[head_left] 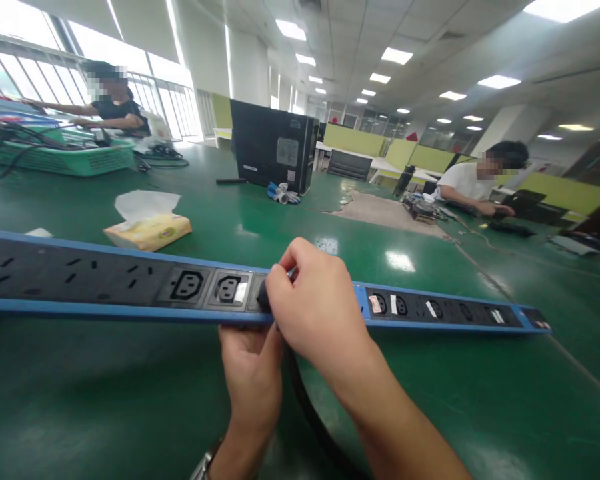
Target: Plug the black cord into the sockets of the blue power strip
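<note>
A long blue-edged power strip (145, 283) with a row of black sockets spans the view from the left edge to the right. My left hand (253, 373) is under its middle, thumb up against the lower edge, gripping it from below; most of its fingers are hidden behind the strip. My right hand (320, 300) is closed in a pinch around a black plug (263, 295) at a socket near the strip's middle. How deep the plug sits is hidden by the fingers. A thick black cable (307, 407) hangs down below the right hand.
On the green tabletop (220, 220) are a tissue pack (150, 230), a black computer case (273, 147) and blue-grey gloves (283, 193). A green basket (65, 160) of cables stands at the left. One person (115, 110) sits behind it; another (473, 180) works at the right.
</note>
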Available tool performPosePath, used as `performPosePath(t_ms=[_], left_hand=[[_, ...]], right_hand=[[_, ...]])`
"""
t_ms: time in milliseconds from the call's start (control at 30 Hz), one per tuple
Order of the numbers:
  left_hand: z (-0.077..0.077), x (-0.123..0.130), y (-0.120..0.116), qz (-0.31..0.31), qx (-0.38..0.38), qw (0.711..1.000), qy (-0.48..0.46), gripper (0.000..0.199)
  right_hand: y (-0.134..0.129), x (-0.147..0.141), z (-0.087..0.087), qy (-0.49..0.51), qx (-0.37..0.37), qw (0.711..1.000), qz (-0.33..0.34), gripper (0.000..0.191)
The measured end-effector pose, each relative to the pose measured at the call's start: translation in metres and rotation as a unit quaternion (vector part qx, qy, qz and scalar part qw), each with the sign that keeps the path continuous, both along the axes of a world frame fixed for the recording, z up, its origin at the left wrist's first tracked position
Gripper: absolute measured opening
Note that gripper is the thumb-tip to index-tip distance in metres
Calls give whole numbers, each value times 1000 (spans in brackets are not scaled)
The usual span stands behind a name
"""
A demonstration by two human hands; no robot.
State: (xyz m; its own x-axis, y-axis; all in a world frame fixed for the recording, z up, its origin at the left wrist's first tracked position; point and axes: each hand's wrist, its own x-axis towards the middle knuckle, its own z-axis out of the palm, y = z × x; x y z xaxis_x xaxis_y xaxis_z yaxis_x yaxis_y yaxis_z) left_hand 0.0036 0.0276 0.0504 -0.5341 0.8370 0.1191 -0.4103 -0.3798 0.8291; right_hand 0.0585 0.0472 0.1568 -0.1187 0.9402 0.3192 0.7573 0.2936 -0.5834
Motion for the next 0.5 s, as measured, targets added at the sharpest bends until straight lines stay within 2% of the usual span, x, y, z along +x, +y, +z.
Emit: performPosePath(t_ms=[67, 133, 233, 300, 400, 500], left_hand=[[-3, -1, -1, -7, -1, 1000, 3, 56], [-4, -3, -3, 15, -24, 1000, 13, 57], [0, -5, -6, 58, -65, 995, 38, 53], [5, -6, -7, 56, -72, 995, 39, 49], [11, -3, -4, 24, -52, 998, 1, 46], [8, -1, 1, -8, -52, 998, -34, 49]], right_hand=[[-1, -2, -1, -6, -13, 1000, -2, 12], [-3, -6, -1, -43, -5, 999, -6, 10], [-3, -15, -6, -109, 14, 994, 0, 5], [-1, -17, -10, -121, 27, 992, 17, 4], [-6, -8, -8, -68, 83, 993, 53, 6], [-25, 15, 10, 51, 198, 979, 29, 13]])
